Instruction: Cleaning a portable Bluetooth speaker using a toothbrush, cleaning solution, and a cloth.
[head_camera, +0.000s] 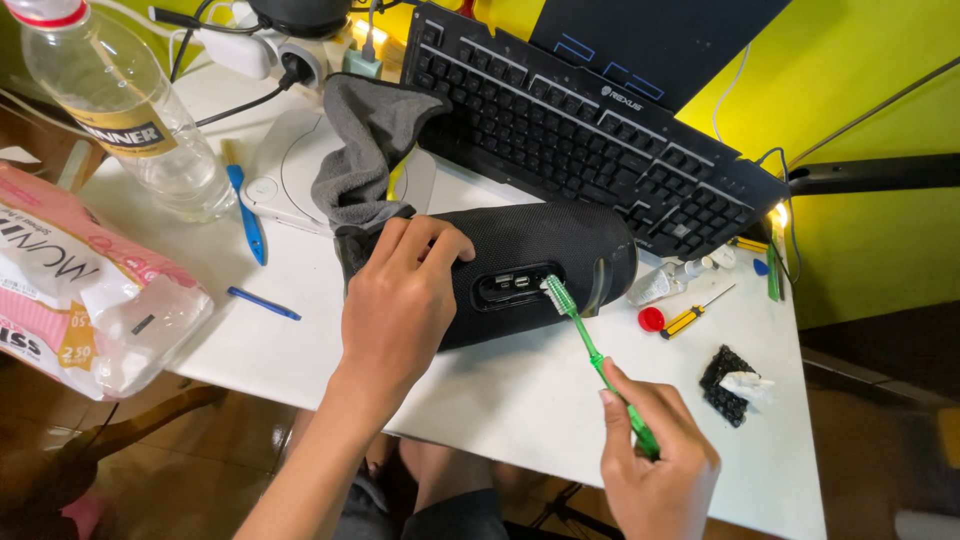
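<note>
Left hand (405, 290) clamped over black cylindrical speaker (530, 265), lying sideways on white table (520, 390) before black keyboard (590, 125). Right hand (655, 450) pinching green toothbrush (590, 345); bristles touching speaker's port recess (515, 287). Grey cloth (365, 145) draped behind speaker.

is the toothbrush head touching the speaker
Touching. In the head view, the bristled head of the green toothbrush rests against the recessed port panel of the black cylindrical speaker, with no gap visible; the right hand holds its handle.
</note>
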